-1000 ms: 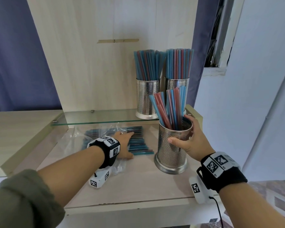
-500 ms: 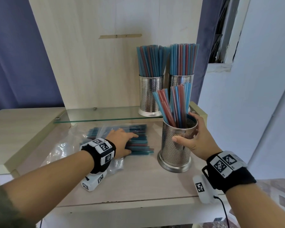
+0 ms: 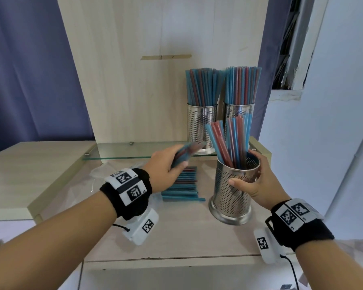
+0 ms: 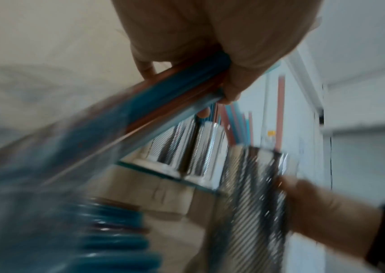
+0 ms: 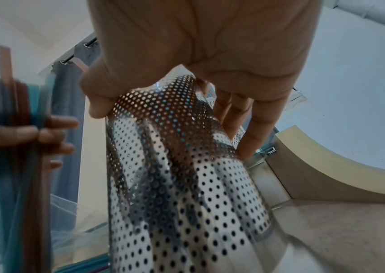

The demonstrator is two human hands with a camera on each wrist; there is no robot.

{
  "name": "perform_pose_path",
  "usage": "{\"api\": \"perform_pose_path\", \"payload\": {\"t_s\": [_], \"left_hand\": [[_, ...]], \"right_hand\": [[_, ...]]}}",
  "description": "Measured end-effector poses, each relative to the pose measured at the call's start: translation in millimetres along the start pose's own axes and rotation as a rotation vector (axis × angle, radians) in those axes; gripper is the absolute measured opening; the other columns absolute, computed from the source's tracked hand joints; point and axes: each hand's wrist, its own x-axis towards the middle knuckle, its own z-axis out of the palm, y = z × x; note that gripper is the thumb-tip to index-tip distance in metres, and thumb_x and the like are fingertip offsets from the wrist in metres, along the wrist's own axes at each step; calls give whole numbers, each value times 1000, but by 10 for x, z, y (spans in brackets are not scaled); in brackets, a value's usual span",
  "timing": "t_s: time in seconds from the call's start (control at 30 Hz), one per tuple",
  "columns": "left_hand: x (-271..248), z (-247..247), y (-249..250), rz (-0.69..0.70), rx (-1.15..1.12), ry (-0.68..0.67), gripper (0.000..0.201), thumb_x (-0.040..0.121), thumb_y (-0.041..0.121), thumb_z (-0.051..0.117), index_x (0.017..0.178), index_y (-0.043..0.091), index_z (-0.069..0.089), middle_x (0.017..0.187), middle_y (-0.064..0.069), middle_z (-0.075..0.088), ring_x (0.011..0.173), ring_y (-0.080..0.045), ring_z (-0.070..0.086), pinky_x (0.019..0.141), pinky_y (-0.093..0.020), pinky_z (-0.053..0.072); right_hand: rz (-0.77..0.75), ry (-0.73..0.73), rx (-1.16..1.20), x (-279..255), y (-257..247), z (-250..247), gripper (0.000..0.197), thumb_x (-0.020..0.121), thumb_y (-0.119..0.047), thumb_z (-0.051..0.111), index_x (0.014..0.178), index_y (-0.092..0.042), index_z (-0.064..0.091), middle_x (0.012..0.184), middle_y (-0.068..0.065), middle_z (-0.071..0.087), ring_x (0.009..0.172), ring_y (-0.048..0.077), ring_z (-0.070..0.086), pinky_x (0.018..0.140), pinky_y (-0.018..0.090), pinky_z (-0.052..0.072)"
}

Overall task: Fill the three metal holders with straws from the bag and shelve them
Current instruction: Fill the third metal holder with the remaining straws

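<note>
My left hand (image 3: pixel 170 162) grips a bundle of blue and red straws (image 3: pixel 186 153), lifted above the straw pile (image 3: pixel 181 185) that lies on the clear plastic bag (image 3: pixel 105 174). In the left wrist view the held bundle (image 4: pixel 163 103) is blurred. My right hand (image 3: pixel 254 183) holds a perforated metal holder (image 3: pixel 233 195) near its rim; it stands on the lower board, partly filled with straws (image 3: pixel 231 139). In the right wrist view my thumb and fingers wrap the holder (image 5: pixel 175 166). Two full holders (image 3: pixel 201 126) (image 3: pixel 239 109) stand on the glass shelf (image 3: pixel 134 150).
The wooden back panel (image 3: pixel 155 70) rises behind the glass shelf. A raised wooden ledge (image 3: pixel 29 162) lies to the left and a white wall (image 3: pixel 333 122) to the right. The lower board's front edge (image 3: pixel 176 258) runs just beneath my wrists.
My left hand was lying on the straw pile; it has now closed round a bundle and lifted it up and to the right. My right hand keeps hold of the holder.
</note>
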Motion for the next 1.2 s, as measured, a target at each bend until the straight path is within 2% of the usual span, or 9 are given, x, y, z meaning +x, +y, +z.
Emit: {"api": "perform_pose_path", "payload": {"t_s": [0.1, 0.23, 0.37, 0.47, 0.7, 0.8, 0.97, 1.1, 1.2], "left_hand": [[16, -142, 208, 4, -214, 89, 33, 97, 24, 52, 130, 22, 48, 118, 3, 63, 112, -14, 60, 99, -30, 46], [48, -289, 397, 92, -285, 234, 25, 90, 38, 49, 115, 40, 50, 88, 26, 61, 101, -7, 62, 96, -26, 46], [58, -387, 537, 169, -363, 344, 21, 93, 28, 49, 112, 35, 53, 88, 16, 63, 91, -2, 61, 92, -26, 48], [58, -393, 633, 175, -527, 353, 19, 92, 25, 51, 110, 29, 56, 81, 11, 64, 87, -6, 62, 89, -31, 50], [-23, -249, 766, 89, -944, 244, 22, 82, 29, 64, 103, 33, 67, 84, 13, 64, 91, -9, 59, 90, -34, 47], [-95, -242, 752, 121, -758, 216, 28, 79, 44, 66, 105, 34, 63, 88, 18, 65, 93, -4, 61, 87, -26, 48], [76, -297, 343, -111, -717, 90, 108, 43, 101, 35, 115, 24, 57, 93, 12, 64, 97, -10, 57, 83, -29, 48], [151, -128, -195, -269, -152, -29, 46, 82, 73, 47, 106, 34, 57, 99, 11, 63, 97, -11, 58, 84, -28, 44], [177, 98, -538, -110, 491, -359, 54, 82, 57, 64, 124, 25, 56, 121, 4, 59, 115, -16, 51, 99, -37, 42]], "right_hand": [[1, 0, -8, 0, 8, -6, 98, 54, -35, 84, 137, -25, 33, 120, -21, 49, 100, -19, 53, 76, 2, 46], [6, -51, -21, -4, -86, -46, 102, 54, -53, 87, 138, -28, 35, 128, -9, 52, 113, -3, 56, 88, 13, 51], [-207, 318, -481, -105, -470, 15, 128, 48, -84, 66, 148, -17, 18, 148, 7, 33, 136, 20, 34, 116, 40, 25], [-533, 335, -401, -255, -971, 325, 110, 58, -70, 72, 143, -22, 22, 129, -14, 32, 122, -4, 34, 110, 16, 24], [-273, 86, -6, -325, -1163, 956, 95, 82, -13, 71, 151, -29, 7, 88, -12, 62, 81, 4, 66, 73, 23, 56], [-319, 105, -60, -332, -1104, 1003, 44, 87, -14, 66, 125, -19, 45, 83, -15, 60, 77, 6, 63, 70, 32, 55], [-210, 92, -84, -360, -949, 903, 14, 93, -25, 61, 98, -25, 49, 67, -9, 54, 56, 9, 52, 54, 30, 48], [-166, 49, -31, -400, -741, 787, 11, 94, -27, 61, 99, -29, 51, 66, -23, 55, 57, 3, 52, 56, 16, 42], [-153, 28, 15, -417, -611, 744, 14, 93, -22, 62, 96, -31, 52, 69, -23, 54, 62, 2, 53, 60, 15, 42]]}}
